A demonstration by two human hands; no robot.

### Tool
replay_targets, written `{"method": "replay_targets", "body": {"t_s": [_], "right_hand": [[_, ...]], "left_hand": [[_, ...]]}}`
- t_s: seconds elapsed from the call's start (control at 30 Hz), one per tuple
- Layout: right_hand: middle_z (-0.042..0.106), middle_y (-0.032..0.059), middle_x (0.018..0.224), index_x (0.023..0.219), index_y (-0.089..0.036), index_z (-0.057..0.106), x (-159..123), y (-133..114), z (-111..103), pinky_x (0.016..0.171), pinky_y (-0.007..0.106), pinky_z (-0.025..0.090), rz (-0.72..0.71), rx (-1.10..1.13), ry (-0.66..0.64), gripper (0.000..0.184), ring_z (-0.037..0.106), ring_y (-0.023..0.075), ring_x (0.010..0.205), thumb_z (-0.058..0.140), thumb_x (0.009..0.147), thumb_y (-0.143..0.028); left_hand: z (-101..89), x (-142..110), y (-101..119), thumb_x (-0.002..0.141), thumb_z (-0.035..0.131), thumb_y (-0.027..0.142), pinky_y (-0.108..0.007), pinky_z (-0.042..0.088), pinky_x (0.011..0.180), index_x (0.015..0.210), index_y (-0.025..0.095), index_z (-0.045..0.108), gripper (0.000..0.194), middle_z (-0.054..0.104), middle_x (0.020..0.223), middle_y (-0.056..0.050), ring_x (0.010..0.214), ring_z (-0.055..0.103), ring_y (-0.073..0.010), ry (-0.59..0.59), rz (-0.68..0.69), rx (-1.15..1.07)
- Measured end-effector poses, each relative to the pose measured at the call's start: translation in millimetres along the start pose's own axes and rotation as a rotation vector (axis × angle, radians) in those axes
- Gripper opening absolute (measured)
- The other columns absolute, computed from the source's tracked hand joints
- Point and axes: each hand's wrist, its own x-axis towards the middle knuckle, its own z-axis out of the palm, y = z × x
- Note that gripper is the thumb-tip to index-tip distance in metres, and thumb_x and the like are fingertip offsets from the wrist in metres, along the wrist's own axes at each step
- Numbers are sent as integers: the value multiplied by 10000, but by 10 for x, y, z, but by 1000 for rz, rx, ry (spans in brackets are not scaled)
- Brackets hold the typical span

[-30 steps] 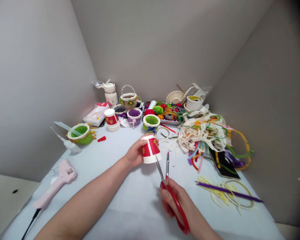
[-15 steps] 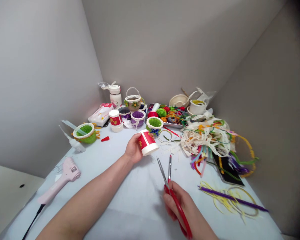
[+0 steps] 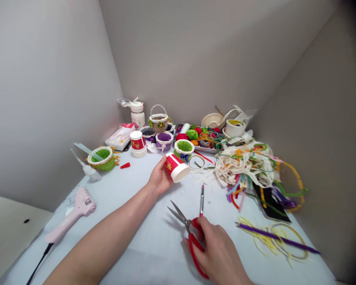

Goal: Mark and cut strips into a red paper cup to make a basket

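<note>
My left hand [image 3: 160, 177] is wrapped round a red and white paper cup [image 3: 177, 168] with a gold pattern, tilted above the table. In my right hand [image 3: 215, 249] are red-handled scissors [image 3: 186, 223], their blades slightly parted and pointing up and left. Just beyond the right hand a pen [image 3: 202, 200] with a red tip lies on the table. Behind the held cup sits a small green basket [image 3: 184, 147] with a white rim and a blue bow. Another red and white cup [image 3: 138, 144] stands upside down farther back.
A pink glue gun [image 3: 77, 211] and a green basket [image 3: 102, 159] lie at left. Yarn balls fill a metal tray [image 3: 207, 149] at the back. On the right are a heap of lace [image 3: 245, 164], a dark phone [image 3: 271, 206] and a purple stick [image 3: 279, 236] over yellow strands.
The scissors have swung to the left, their blades now parted and my right fingers shifted on the handles. The cup in my left hand has tipped, turning its open end more toward me.
</note>
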Motion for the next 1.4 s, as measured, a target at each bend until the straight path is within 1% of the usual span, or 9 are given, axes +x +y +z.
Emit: {"method": "replay_targets", "body": {"t_s": [0.2,0.4,0.53,0.8,1.03,1.17,1.3,1.4], "right_hand": [[687,68,721,957,-218,615,4,19,13,626,321,388,-25,-28,12,276,633,261,686,616,832,-464],[664,15,679,941,-233,594,-27,73,104,596,288,379,-93,-74,155,189,623,223,637,639,828,-378],[660,3,664,928,-229,588,-39,84,124,581,278,381,-124,-107,186,190,624,215,617,658,812,-362],[656,1,648,923,-224,584,-15,55,70,564,271,392,-124,-114,167,208,626,207,598,662,814,-383],[655,-1,656,926,-233,574,-28,87,120,573,274,393,-109,-103,179,223,625,210,615,658,821,-410],[656,3,664,931,-233,577,-30,93,114,578,276,398,-100,-97,176,230,626,214,626,654,825,-422],[657,5,667,930,-231,583,-32,87,94,577,274,398,-99,-88,155,236,622,212,622,658,818,-425],[649,5,666,931,-234,581,-37,94,99,582,275,399,-83,-62,152,243,616,213,629,644,825,-443]], "left_hand": [[12,-22,-5,943,518,399,-314,553,821,1055,134,632,309,728,933,-82,844,700,-188,0,-4,3],[3,-16,-1,947,511,397,-327,558,803,1076,121,628,326,727,938,-94,837,701,-195,11,3,11],[-4,-7,1,945,515,395,-333,558,795,1056,116,632,322,725,931,-95,825,702,-199,12,-1,1],[9,-18,-5,944,518,389,-330,558,803,1056,116,632,316,726,918,-93,813,703,-196,34,-3,-6],[7,-19,-2,937,525,383,-323,562,793,1059,118,632,311,728,918,-95,815,704,-194,26,-6,-5],[8,-24,-1,928,523,366,-331,563,785,1052,111,632,303,727,916,-105,810,703,-200,17,5,-2],[9,-49,9,920,501,362,-334,563,774,1039,83,633,332,722,918,-129,797,699,-208,-13,6,-10],[7,-82,16,903,488,363,-323,560,758,1051,68,632,360,716,932,-140,797,697,-210,-80,-32,-30]]}}
